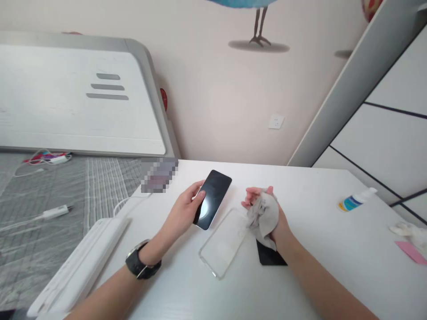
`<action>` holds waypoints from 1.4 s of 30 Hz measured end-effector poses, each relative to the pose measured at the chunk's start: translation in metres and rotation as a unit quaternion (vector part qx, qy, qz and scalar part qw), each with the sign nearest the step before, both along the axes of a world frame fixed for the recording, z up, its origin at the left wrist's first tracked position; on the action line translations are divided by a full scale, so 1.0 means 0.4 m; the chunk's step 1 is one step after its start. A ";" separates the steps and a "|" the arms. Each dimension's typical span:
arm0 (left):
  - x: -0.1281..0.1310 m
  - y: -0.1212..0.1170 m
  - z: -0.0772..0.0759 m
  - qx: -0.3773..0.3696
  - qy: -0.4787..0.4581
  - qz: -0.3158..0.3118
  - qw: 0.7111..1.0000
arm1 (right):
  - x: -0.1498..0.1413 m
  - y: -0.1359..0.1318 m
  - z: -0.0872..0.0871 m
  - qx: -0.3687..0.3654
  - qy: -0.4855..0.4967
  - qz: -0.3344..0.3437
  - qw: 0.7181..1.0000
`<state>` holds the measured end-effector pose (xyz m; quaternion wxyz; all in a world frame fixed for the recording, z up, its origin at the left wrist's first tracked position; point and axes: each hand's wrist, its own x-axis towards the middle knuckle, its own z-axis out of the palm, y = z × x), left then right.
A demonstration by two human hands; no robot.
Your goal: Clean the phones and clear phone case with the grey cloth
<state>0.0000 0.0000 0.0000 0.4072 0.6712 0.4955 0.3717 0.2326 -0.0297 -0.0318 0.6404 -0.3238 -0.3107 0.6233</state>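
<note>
My left hand (187,205) grips a black smartphone (213,200) by its left edge, thumb on the glossy screen, which reflects a bright spot of light. To the right, a crumpled grey cloth (264,218) lies bunched in my right hand (282,226), the fingers curled around it. Between the hands, a clear phone case (224,244) rests on the white table (187,284). Beneath my right hand sits a flat black object (270,257), partly hidden by the hand and cloth.
A small spray bottle (354,202) lies on the table at the right. Farther right are a pink item (411,252) and a crumpled white item (410,233). A long white device (83,262) lines the left edge, beside a bed (110,178) with a charging cable (55,212).
</note>
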 end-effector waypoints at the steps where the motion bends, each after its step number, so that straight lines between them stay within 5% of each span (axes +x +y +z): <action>1: -0.010 0.015 -0.012 0.000 0.023 -0.001 1.000 | 0.010 0.007 -0.001 0.001 0.003 -0.002 1.000; 7: -0.044 0.069 -0.076 0.003 0.108 -0.009 0.994 | 0.011 0.011 0.013 0.012 -0.002 0.017 1.000; 17: -0.025 0.033 -0.053 0.095 0.255 -0.014 0.962 | -0.008 -0.044 0.012 0.047 -0.192 0.025 0.980; 27: -0.030 0.031 -0.063 0.151 0.351 -0.015 0.924 | -0.001 -0.034 -0.011 0.115 -0.528 -0.004 0.842; 38: -0.038 0.038 -0.068 0.211 0.380 0.006 0.901 | 0.005 -0.023 -0.012 0.231 -0.601 -0.114 0.757; 42: -0.051 -0.064 -0.029 0.225 0.376 0.034 0.899 | 0.013 -0.042 0.022 0.279 -0.616 -0.116 0.727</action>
